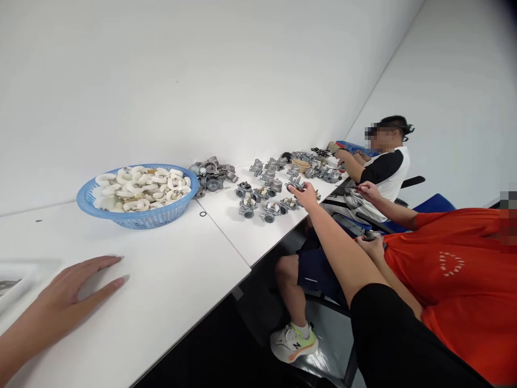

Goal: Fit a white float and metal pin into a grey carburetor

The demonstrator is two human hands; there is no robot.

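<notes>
While the right hand (pixel 304 195) bends its fingers against a carburetor (pixel 295 184) among other carburetors (pixel 270 211) on the white table (pixel 173 285), I cannot tell whether they close around it. Empty, the left hand (pixel 75 288) spreads thumb and fingers wide over the tabletop, beside a white tray (pixel 30 274). Beyond stands a blue basket (pixel 149 220) of white floats (pixel 137 188); a co-worker in orange (pixel 452 269) sits at right.

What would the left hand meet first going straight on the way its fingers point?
Left hand: probably the black O-ring, though with depth unclear it might brush the blue basket first.
</notes>
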